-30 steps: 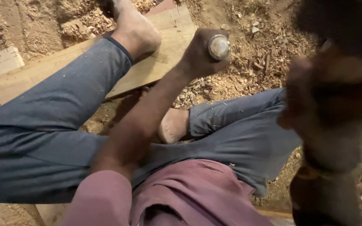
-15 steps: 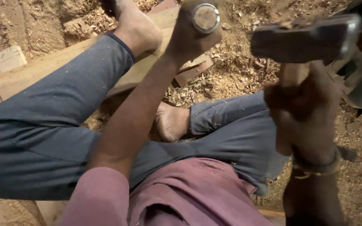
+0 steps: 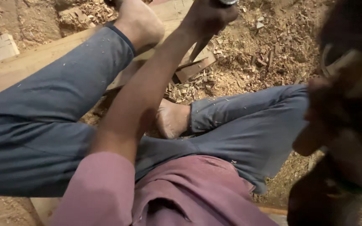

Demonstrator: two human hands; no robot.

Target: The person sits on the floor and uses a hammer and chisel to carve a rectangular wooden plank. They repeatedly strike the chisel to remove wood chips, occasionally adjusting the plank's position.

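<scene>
The ground (image 3: 273, 46) is lying under a spread of sawdust and wood chips, and a person is sitting on it with legs in grey trousers (image 3: 55, 109) reaching across the view. A long plank (image 3: 30, 67) is running from the left edge toward the top middle, and a bare foot (image 3: 141, 25) is pressing down on it near its far end. The other bare foot (image 3: 170, 121) is tucked in beside the bent knee, just below a heap of chips.

The left hand (image 3: 208, 16) is stretched out over the far end of the plank, with its fingers (image 3: 223, 14) wrapped tight around a chisel (image 3: 200, 44). The handle is sitting hidden inside the fist; only the metal cap is peeking out above the knuckles at the top edge, and the dark shaft is coming out below the fingers, slanting down toward a small split piece of wood (image 3: 195, 67) at the plank's edge.

The right hand (image 3: 315, 125) is sitting very close to the camera at the right edge, dark and blurred, so how far its fingers are closed cannot be told.

Compared with half a second ago, the hammer that was showing clearly at the upper right is no longer readable, the right arm is filling that side as a blur, and the left fist is sitting higher, partly cut by the top edge.
</scene>
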